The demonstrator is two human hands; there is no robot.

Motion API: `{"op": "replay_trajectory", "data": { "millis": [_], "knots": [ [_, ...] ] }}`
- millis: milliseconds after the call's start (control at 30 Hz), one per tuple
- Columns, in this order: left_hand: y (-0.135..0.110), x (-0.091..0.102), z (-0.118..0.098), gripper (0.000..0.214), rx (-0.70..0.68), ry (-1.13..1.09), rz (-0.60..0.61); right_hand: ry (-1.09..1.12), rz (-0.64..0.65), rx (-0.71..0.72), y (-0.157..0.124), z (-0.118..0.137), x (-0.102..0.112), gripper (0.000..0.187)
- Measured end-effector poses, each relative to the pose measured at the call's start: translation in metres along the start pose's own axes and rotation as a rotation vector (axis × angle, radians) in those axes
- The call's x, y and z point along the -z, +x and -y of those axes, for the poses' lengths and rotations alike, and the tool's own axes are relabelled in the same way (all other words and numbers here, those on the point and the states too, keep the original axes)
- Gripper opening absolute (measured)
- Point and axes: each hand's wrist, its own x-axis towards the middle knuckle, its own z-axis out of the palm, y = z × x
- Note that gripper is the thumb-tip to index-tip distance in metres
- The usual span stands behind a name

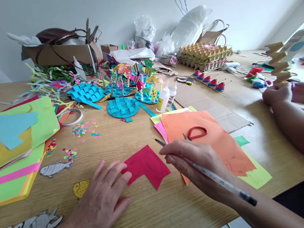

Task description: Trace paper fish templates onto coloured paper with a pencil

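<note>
My right hand (194,167) is closed around a clear pen (223,182) with a dark cap end, its tip pointing left above the table. Beneath and behind that hand lie red-handled scissors (197,132) on a stack of orange paper (214,123). My left hand (104,194) rests with fingers spread, its fingertips at the left edge of a red paper piece (146,165) that carries faint pencil lines. Close by the left hand is a small yellow paper fish (80,189). White paper fish cutouts (56,168) lie farther left.
Several coloured sheets (45,124) are piled at left beside a tape roll (70,117). Glue bottles (163,99), blue woven paper discs (123,107) and egg cartons (206,55) stand farther back. On the right, another person's hands (279,94) hold a cut carton strip (279,63).
</note>
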Motion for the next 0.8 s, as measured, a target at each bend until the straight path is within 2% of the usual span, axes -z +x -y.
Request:
{"op": "replay_trajectory", "data": {
  "millis": [100, 200, 300, 500, 633, 800],
  "knots": [
    [0.004, 0.006, 0.007, 0.036, -0.012, 0.035, 0.007, -0.099, 0.077, 0.055, -0.016, -0.004, -0.002, 0.020],
    [0.014, 0.013, 0.013, 0.036, 0.043, 0.018, 0.055, -0.211, 0.134, 0.016, -0.031, -0.007, -0.010, 0.013],
    [0.028, 0.020, 0.017, 0.030, 0.114, -0.062, 0.153, -0.258, 0.195, -0.039, -0.045, -0.007, -0.014, 0.021],
    [0.058, 0.029, 0.018, 0.030, 0.287, -0.243, 0.273, -0.250, 0.172, -0.127, -0.066, -0.005, -0.019, 0.028],
    [0.070, 0.032, 0.018, 0.034, 0.435, -0.408, 0.346, -0.194, 0.177, -0.106, -0.070, 0.002, -0.029, 0.029],
    [0.078, 0.029, 0.022, 0.037, 0.453, -0.455, 0.378, -0.194, 0.133, -0.071, -0.070, 0.007, -0.048, 0.029]
  ]
}}
